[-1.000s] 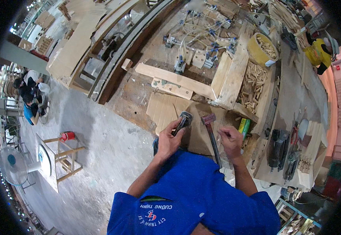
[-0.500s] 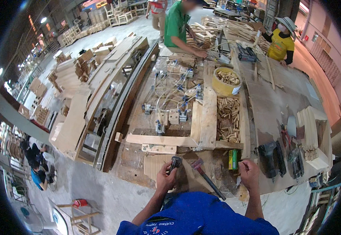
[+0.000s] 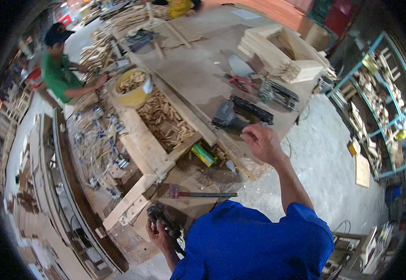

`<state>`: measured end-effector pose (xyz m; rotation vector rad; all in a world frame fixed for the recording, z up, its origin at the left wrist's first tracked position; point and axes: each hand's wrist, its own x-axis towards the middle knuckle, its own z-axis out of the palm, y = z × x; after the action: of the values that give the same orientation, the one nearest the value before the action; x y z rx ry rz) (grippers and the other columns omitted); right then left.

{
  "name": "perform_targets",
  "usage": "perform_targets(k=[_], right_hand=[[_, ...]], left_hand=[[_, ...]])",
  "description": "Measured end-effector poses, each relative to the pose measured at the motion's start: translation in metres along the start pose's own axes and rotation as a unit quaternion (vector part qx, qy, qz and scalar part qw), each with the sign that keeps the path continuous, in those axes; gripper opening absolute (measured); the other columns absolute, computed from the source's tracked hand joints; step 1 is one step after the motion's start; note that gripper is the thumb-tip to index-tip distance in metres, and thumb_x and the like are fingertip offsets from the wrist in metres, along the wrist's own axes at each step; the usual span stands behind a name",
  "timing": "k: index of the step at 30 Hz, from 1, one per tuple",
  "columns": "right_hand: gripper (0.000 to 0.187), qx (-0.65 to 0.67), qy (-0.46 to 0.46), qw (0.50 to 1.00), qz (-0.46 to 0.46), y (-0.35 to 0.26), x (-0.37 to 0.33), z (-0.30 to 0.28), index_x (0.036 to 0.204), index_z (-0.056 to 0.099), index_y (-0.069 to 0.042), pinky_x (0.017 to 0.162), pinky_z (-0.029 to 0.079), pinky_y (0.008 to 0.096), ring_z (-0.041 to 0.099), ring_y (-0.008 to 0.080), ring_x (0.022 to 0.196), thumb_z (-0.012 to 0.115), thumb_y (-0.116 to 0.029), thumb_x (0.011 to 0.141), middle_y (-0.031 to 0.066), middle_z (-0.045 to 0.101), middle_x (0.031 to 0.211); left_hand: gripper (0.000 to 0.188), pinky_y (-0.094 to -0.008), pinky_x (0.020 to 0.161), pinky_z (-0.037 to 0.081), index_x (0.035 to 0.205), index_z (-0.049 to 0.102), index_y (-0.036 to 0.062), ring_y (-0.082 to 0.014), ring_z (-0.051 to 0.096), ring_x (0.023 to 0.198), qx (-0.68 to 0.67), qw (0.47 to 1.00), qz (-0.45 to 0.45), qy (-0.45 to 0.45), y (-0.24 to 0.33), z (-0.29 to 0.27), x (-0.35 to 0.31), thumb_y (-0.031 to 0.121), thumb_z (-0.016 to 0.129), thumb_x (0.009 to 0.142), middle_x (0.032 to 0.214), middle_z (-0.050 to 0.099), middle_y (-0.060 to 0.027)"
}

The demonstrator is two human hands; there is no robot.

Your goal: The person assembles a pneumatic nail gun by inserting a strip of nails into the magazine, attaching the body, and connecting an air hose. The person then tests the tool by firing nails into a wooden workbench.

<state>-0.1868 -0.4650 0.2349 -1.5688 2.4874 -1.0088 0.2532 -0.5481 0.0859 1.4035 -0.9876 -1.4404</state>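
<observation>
Low on the left, my left hand is closed around a dark hand-held tool whose kind I cannot make out. My right hand is raised over the bench's right edge with its fingers curled together; anything inside them is hidden. Just beyond its fingertips lies a black nail gun, with a second nail gun farther right. Between my hands a hammer with a reddish head lies on the bench. A green and yellow box sits beside a wooden compartment of dowels.
A yellow tub of dowels stands behind the compartment. Stacked wooden pieces and red-handled pliers lie on the right table. Clamps with air hoses cover the left bench. A person in green works across it. A blue rack stands right.
My view has swung to the right. My right hand has gone from beside the green and yellow box to near the nail gun. The left hand still grips the dark tool.
</observation>
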Motion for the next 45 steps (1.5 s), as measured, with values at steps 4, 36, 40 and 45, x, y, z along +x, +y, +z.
perform_targets(k=[4,36,40,45], right_hand=[[0.018,-0.011,0.108,0.993,0.048,0.037,0.012,-0.032,0.104,0.07,-0.007,0.077,0.056,0.0468,0.071,0.0385,0.086,0.068,-0.023,0.097,0.0176,0.073,0.095],[0.045,-0.08,0.134,0.977,0.142,0.143,0.247,0.021,0.115,0.07,-0.001,0.084,0.055,0.0408,0.073,0.0284,0.101,0.062,-0.043,0.103,0.0199,0.075,0.105],[0.039,0.196,0.008,0.978,0.074,0.032,0.197,0.052,0.116,0.071,0.001,0.075,0.05,0.0331,0.06,0.0138,0.082,0.063,-0.037,0.107,0.0047,0.069,0.088],[0.031,0.33,-0.204,0.916,0.103,-0.053,0.106,0.087,0.113,0.068,-0.005,0.063,0.046,0.0272,0.055,0.0071,0.07,0.06,-0.035,0.109,-0.0003,0.067,0.084]], left_hand=[[0.052,-0.0271,0.063,0.052,0.15,0.05,0.008,-0.0126,0.066,0.081,0.067,0.997,-0.042,-0.009,0.0,-0.006,0.006,0.022,0.069,0.104,0.109,0.072,-0.0076],[0.033,-0.03,0.051,0.045,0.1,0.058,0.0116,-0.0106,0.053,0.058,-0.012,0.977,-0.183,-0.106,0.007,-0.01,0.019,0.044,0.061,0.107,0.074,0.056,-0.0001],[0.036,-0.0314,0.051,0.046,0.104,0.059,0.0117,-0.0126,0.054,0.06,-0.029,0.974,-0.206,-0.091,0.03,-0.037,0.007,0.048,0.061,0.107,0.076,0.055,-0.0001],[0.038,-0.0312,0.052,0.046,0.113,0.059,0.0116,-0.0143,0.056,0.062,-0.062,0.971,-0.198,-0.121,0.03,-0.032,0.011,0.049,0.06,0.106,0.079,0.056,-0.0016]])
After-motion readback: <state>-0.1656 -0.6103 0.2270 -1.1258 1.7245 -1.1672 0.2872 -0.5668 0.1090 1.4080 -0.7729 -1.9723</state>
